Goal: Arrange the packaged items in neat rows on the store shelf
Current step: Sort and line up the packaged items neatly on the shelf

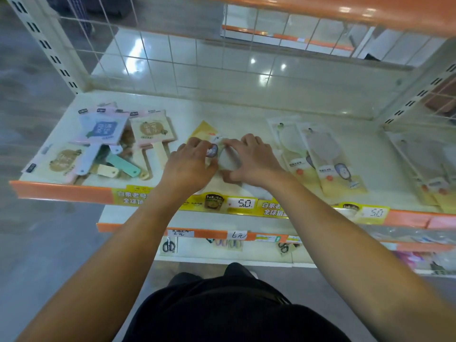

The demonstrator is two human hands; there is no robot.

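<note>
both hands, left hand [191,161] and right hand [249,160], pinch one yellow packet [228,156] on the shelf [222,112]

shelf [222,112]: was pale cream on top
shelf edge [61,193]: was bright orange
price strip [222,202]: was yellow with white letters and a white tag with black numbers
pack under the hands [204,130]: was yellow with a white shape on it
pile of packs on the left [98,144]: was pink, light blue, tan, cream and mint green
packs on the right [328,156]: were see-through on top, pale yellow at the bottom, each with a small red dot
back grid [222,58]: was white wire in squares
scissors below [168,245]: were black
</note>
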